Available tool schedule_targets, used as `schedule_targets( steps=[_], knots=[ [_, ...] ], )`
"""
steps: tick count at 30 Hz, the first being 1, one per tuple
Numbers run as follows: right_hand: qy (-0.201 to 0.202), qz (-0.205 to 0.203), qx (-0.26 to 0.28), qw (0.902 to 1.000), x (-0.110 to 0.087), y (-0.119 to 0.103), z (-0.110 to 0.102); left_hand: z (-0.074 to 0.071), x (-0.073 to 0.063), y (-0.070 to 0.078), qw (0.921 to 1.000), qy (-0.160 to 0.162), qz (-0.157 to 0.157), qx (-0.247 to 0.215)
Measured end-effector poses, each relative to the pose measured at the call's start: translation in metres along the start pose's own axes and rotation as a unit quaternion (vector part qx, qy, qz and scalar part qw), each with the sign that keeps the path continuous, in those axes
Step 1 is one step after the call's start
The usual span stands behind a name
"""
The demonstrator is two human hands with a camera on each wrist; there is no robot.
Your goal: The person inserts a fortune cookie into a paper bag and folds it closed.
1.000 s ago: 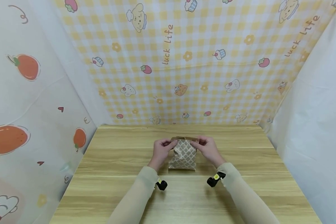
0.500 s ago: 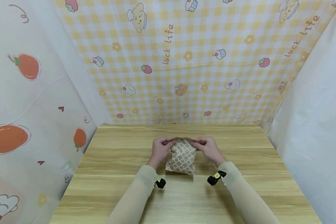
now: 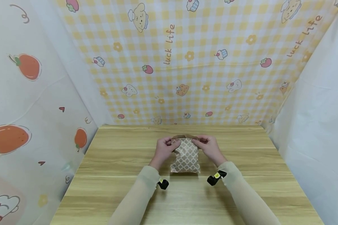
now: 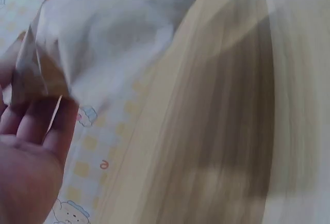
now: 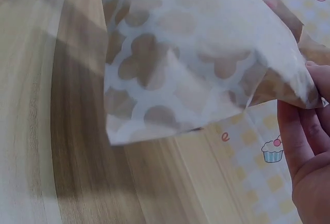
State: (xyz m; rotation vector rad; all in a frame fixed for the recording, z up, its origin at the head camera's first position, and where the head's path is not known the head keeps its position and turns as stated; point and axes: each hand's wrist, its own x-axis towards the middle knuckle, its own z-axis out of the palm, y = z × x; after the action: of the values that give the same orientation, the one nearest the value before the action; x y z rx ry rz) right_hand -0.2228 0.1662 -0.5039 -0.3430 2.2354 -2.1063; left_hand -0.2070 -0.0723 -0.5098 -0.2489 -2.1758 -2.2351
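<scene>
A small brown paper bag [image 3: 186, 157] with a white lattice print hangs upright between both hands, its top edge parted and the plain brown inside showing. My left hand [image 3: 164, 149] pinches the upper left corner, thumb on the printed front and fingers behind. At the upper right corner my right hand [image 3: 209, 148] pinches the paper the same way. Close up in the right wrist view, the bag [image 5: 154, 69] bulges and its side is creased near the fingers. The left wrist view shows the bag [image 4: 118, 28] blurred, above the curled left fingers. What is inside stays hidden.
The wood-grain table [image 3: 115, 187] lies under the hands and ends at a yellow checked cloth backdrop [image 3: 197, 75]. White cloth walls, the left one [image 3: 50, 93] and the right one [image 3: 318, 103], flank it. A small black camera sits on each wrist.
The bag's bottom swung toward the lower left and tilted, then came back nearly level. Its mouth narrowed midway and now gapes again. Both hands kept their pinch, shifting only slightly.
</scene>
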Motion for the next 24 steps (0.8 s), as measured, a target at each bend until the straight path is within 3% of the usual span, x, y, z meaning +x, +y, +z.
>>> schedule_targets(
  steps=[6,13,24],
  knots=[
    [-0.014,-0.018,0.012,0.9997,-0.002,-0.001,-0.002,0.003,0.001,0.002,0.9997,0.019,-0.011,-0.014],
    [-0.048,-0.029,0.040,0.9976,-0.003,0.002,-0.010,-0.002,0.002,-0.001,0.9959,-0.003,-0.046,-0.078],
    [-0.077,-0.013,0.055,0.9954,-0.003,0.002,-0.015,-0.007,0.003,-0.001,0.9960,-0.022,-0.038,-0.078]
  ],
)
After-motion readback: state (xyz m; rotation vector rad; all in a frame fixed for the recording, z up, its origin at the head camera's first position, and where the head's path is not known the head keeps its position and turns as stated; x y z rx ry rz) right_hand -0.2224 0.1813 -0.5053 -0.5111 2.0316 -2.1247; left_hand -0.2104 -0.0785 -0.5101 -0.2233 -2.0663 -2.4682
